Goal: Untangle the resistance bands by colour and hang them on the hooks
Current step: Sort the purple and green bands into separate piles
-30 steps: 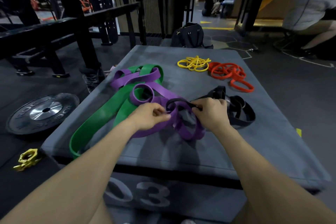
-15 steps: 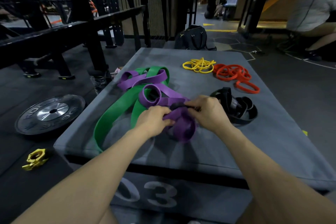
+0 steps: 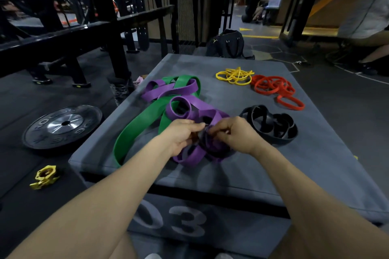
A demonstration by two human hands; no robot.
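On the grey padded box (image 3: 263, 174) lies a tangle of wide purple band (image 3: 185, 90) and green band (image 3: 134, 130). My left hand (image 3: 181, 134) and my right hand (image 3: 235, 134) meet over the tangle's near end, both pinching purple loops where a dark band strand winds through them. A coiled black band (image 3: 271, 126) lies just right of my right hand. Farther back rest a yellow bundle (image 3: 235, 75) and a red bundle (image 3: 273, 88). No hooks are in view.
Left of the box, a black weight plate (image 3: 63, 126) and a yellow collar clamp (image 3: 45, 176) lie on the floor. A black rack (image 3: 105, 27) stands at back left, a dark bag (image 3: 227, 44) behind the box. A person (image 3: 366, 19) sits at far right.
My hands have drawn closer together over the purple loops and bunched them up. The black strand no longer stretches between my right hand and the black coil.
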